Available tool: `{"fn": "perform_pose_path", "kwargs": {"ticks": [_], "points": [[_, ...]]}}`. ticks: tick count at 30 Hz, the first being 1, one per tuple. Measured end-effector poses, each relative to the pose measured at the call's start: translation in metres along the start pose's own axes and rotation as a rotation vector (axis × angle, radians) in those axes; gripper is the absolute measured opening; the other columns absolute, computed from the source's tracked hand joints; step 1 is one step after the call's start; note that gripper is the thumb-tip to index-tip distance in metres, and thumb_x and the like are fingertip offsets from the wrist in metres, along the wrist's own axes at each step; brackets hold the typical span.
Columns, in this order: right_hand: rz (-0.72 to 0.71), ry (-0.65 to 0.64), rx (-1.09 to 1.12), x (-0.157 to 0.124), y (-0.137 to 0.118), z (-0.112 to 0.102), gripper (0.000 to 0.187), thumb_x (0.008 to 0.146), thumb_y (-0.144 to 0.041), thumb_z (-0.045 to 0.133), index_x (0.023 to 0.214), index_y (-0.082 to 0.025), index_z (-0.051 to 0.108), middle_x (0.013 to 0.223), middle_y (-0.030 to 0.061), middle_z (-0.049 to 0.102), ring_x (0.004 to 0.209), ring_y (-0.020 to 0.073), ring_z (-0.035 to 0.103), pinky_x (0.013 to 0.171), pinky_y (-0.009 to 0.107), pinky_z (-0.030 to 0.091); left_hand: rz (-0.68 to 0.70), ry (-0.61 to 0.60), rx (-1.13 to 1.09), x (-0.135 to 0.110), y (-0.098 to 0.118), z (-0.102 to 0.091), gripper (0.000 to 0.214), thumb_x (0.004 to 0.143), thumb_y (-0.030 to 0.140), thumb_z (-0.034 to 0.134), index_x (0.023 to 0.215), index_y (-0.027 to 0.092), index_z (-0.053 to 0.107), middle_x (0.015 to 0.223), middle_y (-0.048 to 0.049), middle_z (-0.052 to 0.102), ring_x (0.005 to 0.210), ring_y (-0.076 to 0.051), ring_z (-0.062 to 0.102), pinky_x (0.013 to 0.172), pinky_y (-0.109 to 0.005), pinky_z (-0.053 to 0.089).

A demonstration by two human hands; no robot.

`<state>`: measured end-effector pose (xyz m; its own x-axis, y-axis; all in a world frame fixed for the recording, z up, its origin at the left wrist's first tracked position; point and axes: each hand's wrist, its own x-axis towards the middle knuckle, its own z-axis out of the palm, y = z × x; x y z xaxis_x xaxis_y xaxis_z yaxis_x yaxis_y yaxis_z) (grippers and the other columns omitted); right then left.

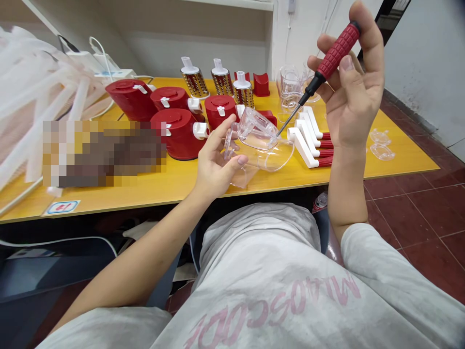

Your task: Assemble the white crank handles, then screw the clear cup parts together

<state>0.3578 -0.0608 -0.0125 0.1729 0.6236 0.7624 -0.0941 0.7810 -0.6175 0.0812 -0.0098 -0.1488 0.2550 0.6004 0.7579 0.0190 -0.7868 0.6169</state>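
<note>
My left hand [214,162] grips a clear plastic housing [261,143] just above the yellow table's [145,186] front edge. Raised at the upper right, my right hand [350,92] is closed round a screwdriver with a ribbed red handle [337,48]. Its thin metal shaft slants down to the left, and the tip [279,133] reaches the housing's top.
Several red domed bases [178,131] with white knobs stand left of centre. Metal grater drums [221,80] line the back. White-and-red handles [308,138] lie to the right, beside clear cups [290,87] and clear lids [381,150]. White plastic strips [36,97] pile at the left.
</note>
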Motion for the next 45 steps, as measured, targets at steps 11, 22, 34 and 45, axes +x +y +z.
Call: {"fn": "perform_pose_path", "kwargs": {"ticks": [11,22,34,45], "points": [[0.007,0.078,-0.146,-0.002,0.006,-0.001,0.039,0.1,-0.056,0.075,0.136,-0.062,0.064,0.126,-0.0112,0.079,0.122,0.0253,0.078,0.096,0.042,0.071,0.007,0.007,0.006,0.0,0.0,0.001,0.098,0.09,0.087,0.081,0.167,0.031,0.06,0.176,-0.0149,0.059,0.166,-0.045,0.053,0.141,-0.067,0.04],[0.011,0.053,-0.105,0.0,0.009,-0.005,0.043,0.1,-0.051,0.073,0.141,-0.057,0.059,0.132,-0.0119,0.08,0.12,0.0246,0.08,0.101,0.043,0.07,0.032,0.006,-0.012,0.0,-0.001,-0.001,0.097,0.091,0.086,0.082,0.168,0.031,0.06,0.177,-0.0145,0.058,0.166,-0.044,0.054,0.141,-0.065,0.041],[-0.012,-0.007,-0.074,0.001,0.005,-0.006,0.041,0.099,-0.05,0.07,0.14,-0.053,0.064,0.131,-0.0113,0.081,0.12,0.0265,0.08,0.093,0.045,0.073,0.02,0.02,0.022,0.001,0.004,0.001,0.093,0.094,0.085,0.079,0.166,0.03,0.061,0.171,-0.015,0.064,0.165,-0.046,0.053,0.141,-0.069,0.04],[-0.025,0.069,-0.137,0.0,0.005,-0.003,0.036,0.102,-0.05,0.069,0.137,-0.054,0.065,0.128,-0.0087,0.079,0.119,0.0245,0.079,0.082,0.038,0.072,0.012,0.015,0.014,0.001,0.003,0.001,0.093,0.093,0.085,0.08,0.166,0.031,0.06,0.171,-0.0148,0.064,0.167,-0.046,0.051,0.14,-0.068,0.041]]}}
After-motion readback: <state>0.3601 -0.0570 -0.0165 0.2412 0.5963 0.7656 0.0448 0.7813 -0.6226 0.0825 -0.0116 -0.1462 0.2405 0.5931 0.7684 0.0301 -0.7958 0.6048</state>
